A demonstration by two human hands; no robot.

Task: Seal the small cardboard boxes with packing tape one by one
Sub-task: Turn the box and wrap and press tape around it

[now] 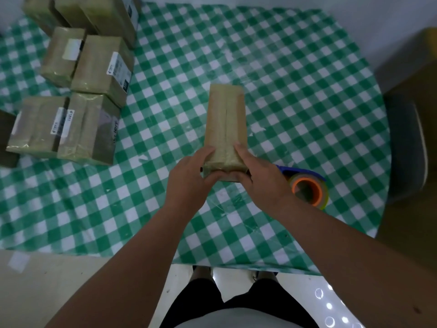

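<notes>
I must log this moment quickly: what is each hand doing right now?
Left hand: holds the near end of the cardboard box, fingers curled around it.
Right hand: holds the same end from the other side.

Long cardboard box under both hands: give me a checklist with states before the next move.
1. Long tan cardboard box lies flat on the green-and-white checked tablecloth: ok.
2. Left hand and right hand grip its near end: ok.
3. Tape covers the centre seam on top: ok.
4. Far end sealed: cannot tell.
5. Blue tape dispenser with orange-cored roll beside the right hand: ok.
6. Stack of taped brown boxes stands apart at left: ok.
</notes>
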